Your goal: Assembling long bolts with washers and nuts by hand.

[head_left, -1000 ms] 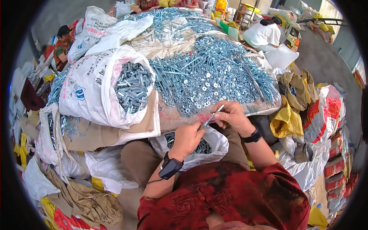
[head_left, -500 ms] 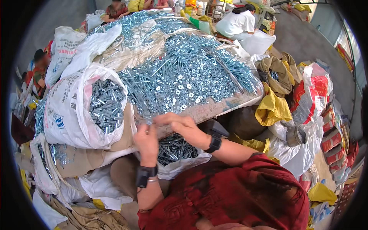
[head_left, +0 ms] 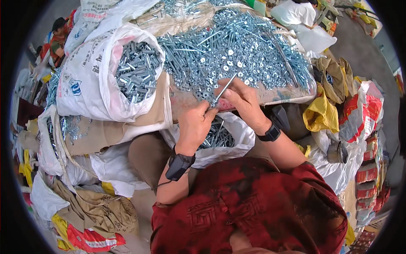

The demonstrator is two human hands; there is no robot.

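Observation:
A long, thin metal bolt (head_left: 229, 83) slants up between my hands, just off the near edge of the heaped table. My left hand (head_left: 191, 127) is closed in a pinch on its lower end, where a small metal piece shows at the fingertips. The thumb and fingers of my right hand (head_left: 247, 105) close around the bolt's middle. Beyond them lies a wide pile of loose nuts and washers (head_left: 237, 63) mixed with long bolts. Below my hands, an open white sack (head_left: 242, 134) holds dark, slender metal pieces.
At the left, a large white sack (head_left: 91, 80) lies open toward me, full of short metal sleeves (head_left: 137, 72). Yellow cloth (head_left: 321, 111) and a metal tin (head_left: 337, 152) are at the right. Other people sit at the far left (head_left: 58, 40) and far right (head_left: 294, 12).
My view has shifted, so the scene sits higher and further right. The bolt now shows clearly between my hands, and my right hand's fingers have come around its middle.

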